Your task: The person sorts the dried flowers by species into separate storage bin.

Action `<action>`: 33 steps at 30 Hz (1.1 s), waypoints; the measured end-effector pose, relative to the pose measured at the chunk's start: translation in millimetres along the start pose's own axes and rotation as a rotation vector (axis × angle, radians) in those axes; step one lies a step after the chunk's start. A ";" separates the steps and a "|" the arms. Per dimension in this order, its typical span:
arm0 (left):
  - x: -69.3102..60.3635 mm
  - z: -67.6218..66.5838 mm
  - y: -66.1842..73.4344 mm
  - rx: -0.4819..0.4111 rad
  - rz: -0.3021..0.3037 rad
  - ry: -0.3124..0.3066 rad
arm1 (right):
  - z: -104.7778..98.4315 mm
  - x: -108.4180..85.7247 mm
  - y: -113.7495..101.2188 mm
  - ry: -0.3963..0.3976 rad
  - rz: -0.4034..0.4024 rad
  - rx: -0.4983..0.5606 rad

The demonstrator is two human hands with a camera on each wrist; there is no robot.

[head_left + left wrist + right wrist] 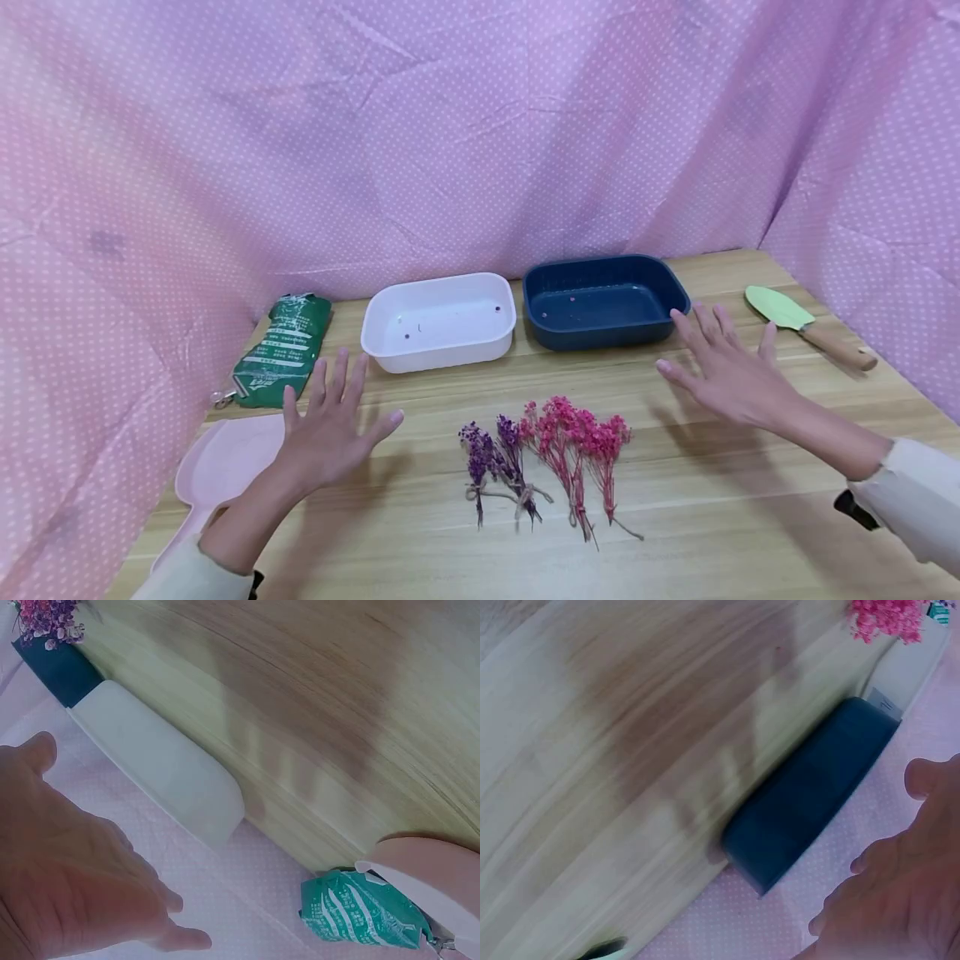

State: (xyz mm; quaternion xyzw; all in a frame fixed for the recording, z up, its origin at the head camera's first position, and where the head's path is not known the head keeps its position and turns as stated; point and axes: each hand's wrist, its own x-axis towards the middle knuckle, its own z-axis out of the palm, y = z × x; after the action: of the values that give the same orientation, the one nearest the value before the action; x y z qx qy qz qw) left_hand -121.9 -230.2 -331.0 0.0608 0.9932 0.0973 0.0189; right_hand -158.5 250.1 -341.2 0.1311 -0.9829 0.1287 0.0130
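Both hands hover above the wooden table with fingers spread, holding nothing. My left hand (326, 442) is in front of the white tub (442, 362) and near the green bag (281, 354). Over on the other side, my right hand (727, 375) hangs just in front of the dark blue tub (607, 337). Between the hands lie small purple dried flower bunches (495, 454) and pink dried flower bunches (577, 433), tied with twine. The left wrist view shows the white tub (165, 757) past the hand; the right wrist view shows the blue tub (810, 795).
A light pink scoop-shaped thing (232, 458) lies at the left, partly behind the left arm. On the right is a trowel (780, 308) with a pale green blade and wooden handle. Pink dotted cloth (465, 142) hangs behind and at both sides. Small specks lie in both tubs.
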 end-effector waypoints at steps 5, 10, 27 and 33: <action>2.0 2.5 2.4 -0.062 -0.033 0.079 | -6.3 -3.6 -2.8 0.048 0.011 0.009; 3.9 9.4 4.7 -0.178 -0.126 0.200 | -5.1 -10.7 -9.1 0.071 0.042 0.097; 17.3 13.5 -5.5 -0.507 -0.245 0.106 | 27.0 -37.9 -46.0 0.017 0.081 0.429; 28.6 12.9 -12.0 -0.619 -0.309 0.061 | 33.4 -45.6 -58.2 -0.061 0.127 0.491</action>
State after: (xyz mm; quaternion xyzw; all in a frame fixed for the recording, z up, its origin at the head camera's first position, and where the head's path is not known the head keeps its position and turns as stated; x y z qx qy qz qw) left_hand -151.1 -235.8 -346.7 -0.1019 0.9142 0.3916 0.0213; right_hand -99.0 198.9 -361.7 0.0720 -0.9283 0.3603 -0.0568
